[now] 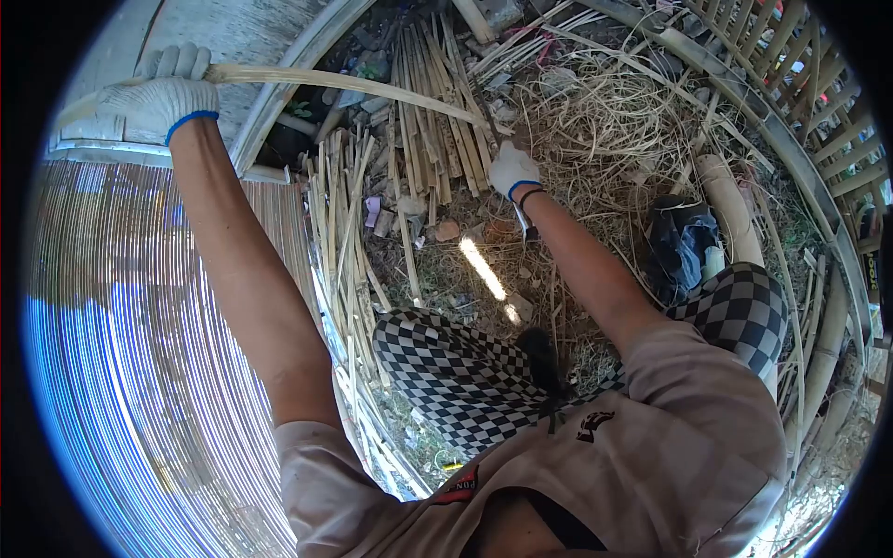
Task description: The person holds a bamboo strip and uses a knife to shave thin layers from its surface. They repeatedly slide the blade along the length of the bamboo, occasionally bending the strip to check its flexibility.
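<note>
L hand (166,93), gloved, is gripping bamboo strip (344,86) at far left; R hand (513,168) is closing on its other end, centre. Strip's long axis is running left-right, bowing betw. both hands, above bamboo pile (419,139).

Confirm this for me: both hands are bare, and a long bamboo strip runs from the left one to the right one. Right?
Not quite. The head view shows both hands in white gloves with blue cuffs, not bare. The rest holds: the bamboo strip runs from the left hand to the right hand.
</note>
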`<state>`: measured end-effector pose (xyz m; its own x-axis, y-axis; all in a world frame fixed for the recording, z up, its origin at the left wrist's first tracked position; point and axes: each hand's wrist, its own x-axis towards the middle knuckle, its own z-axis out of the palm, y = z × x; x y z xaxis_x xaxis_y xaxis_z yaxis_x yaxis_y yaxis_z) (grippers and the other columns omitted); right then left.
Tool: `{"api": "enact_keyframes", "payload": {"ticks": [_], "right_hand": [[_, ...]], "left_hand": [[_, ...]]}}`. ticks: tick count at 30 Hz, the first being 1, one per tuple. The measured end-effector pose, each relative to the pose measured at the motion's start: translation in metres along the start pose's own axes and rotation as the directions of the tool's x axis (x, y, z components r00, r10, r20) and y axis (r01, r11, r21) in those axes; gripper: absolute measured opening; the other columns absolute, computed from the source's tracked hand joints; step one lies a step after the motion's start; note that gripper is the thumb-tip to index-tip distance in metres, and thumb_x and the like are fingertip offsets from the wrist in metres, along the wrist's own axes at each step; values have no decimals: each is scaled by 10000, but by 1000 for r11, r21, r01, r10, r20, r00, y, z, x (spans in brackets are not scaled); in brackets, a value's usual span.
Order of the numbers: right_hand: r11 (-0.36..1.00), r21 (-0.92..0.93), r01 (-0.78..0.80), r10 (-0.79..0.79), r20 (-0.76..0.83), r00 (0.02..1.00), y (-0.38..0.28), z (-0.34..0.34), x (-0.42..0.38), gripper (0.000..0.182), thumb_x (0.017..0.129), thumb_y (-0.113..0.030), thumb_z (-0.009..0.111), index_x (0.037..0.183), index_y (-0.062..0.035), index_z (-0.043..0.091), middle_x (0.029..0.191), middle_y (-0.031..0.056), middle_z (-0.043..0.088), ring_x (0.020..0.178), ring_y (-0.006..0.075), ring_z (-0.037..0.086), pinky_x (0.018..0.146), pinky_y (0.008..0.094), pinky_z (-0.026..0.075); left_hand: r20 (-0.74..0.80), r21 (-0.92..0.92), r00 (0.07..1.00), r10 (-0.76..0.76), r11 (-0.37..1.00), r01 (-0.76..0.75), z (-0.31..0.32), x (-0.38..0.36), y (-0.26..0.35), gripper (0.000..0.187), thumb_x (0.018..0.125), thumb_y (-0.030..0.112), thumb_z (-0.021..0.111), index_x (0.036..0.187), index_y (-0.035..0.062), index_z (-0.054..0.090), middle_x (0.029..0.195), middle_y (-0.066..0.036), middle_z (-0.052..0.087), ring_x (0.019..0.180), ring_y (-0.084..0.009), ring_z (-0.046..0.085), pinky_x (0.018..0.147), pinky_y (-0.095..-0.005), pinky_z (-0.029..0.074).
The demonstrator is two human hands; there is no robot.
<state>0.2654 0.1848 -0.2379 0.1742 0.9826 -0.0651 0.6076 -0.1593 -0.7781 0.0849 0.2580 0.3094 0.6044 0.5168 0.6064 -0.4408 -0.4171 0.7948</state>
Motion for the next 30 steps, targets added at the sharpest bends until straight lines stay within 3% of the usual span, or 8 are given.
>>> {"api": "enact_keyframes", "payload": {"ticks": [3,7,12,15,20,24,27,30], "right_hand": [[923,-346,167,-130,127,983,5,8,8,303,950,-165,562,1203,-4,610,897,198,746,1014,387,720,861,486,564],[973,216,81,-45,-165,985,-88,-89,-49,262,942,-195,585,1118,0,591,883,267,721,888,443,715,800,542,561],[916,211,342,-240,-396,886,-123,-114,-50,295,951,-219,579,1143,-2,525,722,261,676,705,449,695,664,561,560],[942,268,200,-115,-300,947,-80,-86,-34,301,967,-214,547,1166,12,546,804,275,699,770,457,706,707,551,566],[995,104,-14,18,-37,999,-7,-39,-7,366,947,-192,575,1241,25,552,949,273,736,894,433,730,760,540,572],[982,180,57,-38,-105,994,-46,-64,-21,366,952,-203,576,1233,28,539,941,297,713,863,458,715,753,547,573],[964,140,227,-198,-196,960,-68,-85,-27,377,954,-199,568,1251,29,515,884,290,706,806,459,708,718,535,577],[973,155,174,-140,-204,969,-51,-59,-12,390,947,-188,577,1268,27,519,875,277,708,755,448,707,683,517,581]], "left_hand": [[-286,192,957,46,981,10,32,12,-5,842,909,874,259,872,59,466,743,-102,391,640,-224,339,573,-392,345],[-604,414,766,220,908,66,82,34,-25,865,910,881,264,925,46,490,778,-104,429,585,-186,274,523,-358,274],[-488,592,825,285,803,73,110,37,-38,1130,891,879,280,1466,-91,340,1522,-358,318,1360,-570,382,1065,-672,418],[-543,580,778,317,811,74,104,40,-35,1084,889,877,271,1352,-88,444,1374,-358,451,1192,-529,521,960,-635,502],[462,-160,885,58,987,19,-2,47,-11,985,918,867,190,1043,-47,536,910,-231,563,678,-321,563,515,-423,503],[106,-47,994,3,999,2,18,39,-14,871,896,837,223,940,1,467,894,-218,502,792,-373,528,708,-516,506],[-583,436,768,266,900,20,94,28,-26,666,878,768,341,587,170,293,541,-13,243,518,-173,232,526,-331,262],[-458,363,876,149,931,31,53,33,-12,677,866,785,371,576,177,300,540,-13,250,529,-172,244,539,-338,262]]}}
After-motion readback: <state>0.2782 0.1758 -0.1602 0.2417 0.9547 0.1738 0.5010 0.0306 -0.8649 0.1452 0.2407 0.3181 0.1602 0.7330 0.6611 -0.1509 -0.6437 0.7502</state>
